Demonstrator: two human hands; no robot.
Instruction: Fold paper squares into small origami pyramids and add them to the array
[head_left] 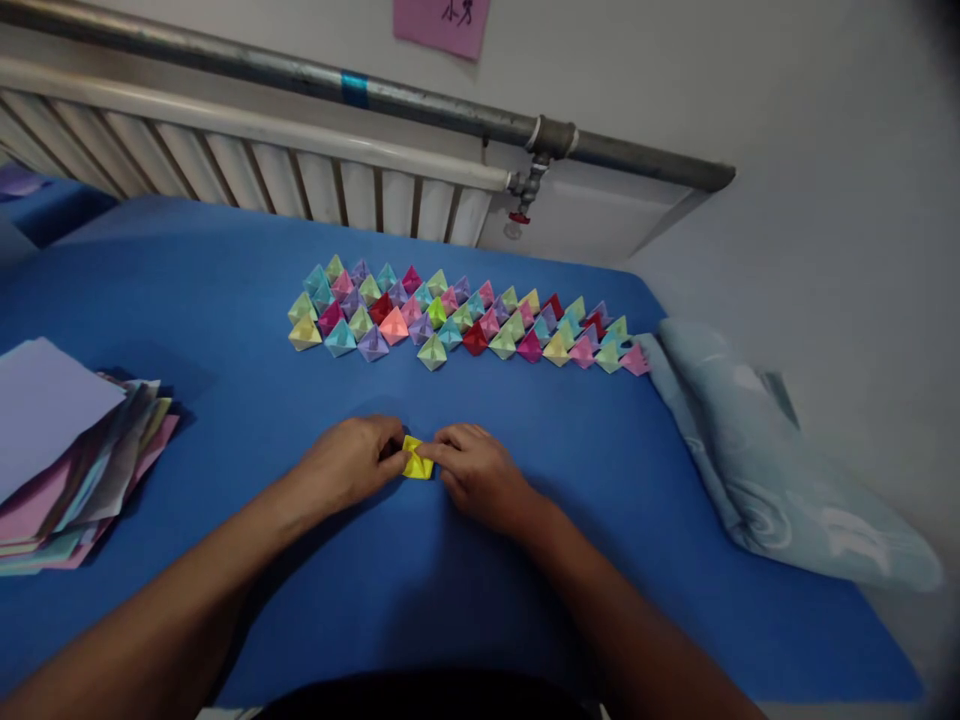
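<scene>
Head view, centre: left hand [354, 458] pinches yellow paper [420, 467], right hand [484, 478] presses forefinger-first, grip unclear, likely mid-fold, next needing firm creasing.

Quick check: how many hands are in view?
2: the left hand at the left edge of the yellow paper, the right hand over its right side. No others show.

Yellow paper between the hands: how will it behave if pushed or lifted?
Probably very light: the yellow paper is small and looks folded. Likely stiffer than a flat sheet, given its creases, though easily crushed. If pushed, it would probably slide rather than roll, since it lies low on the blue surface.
</scene>
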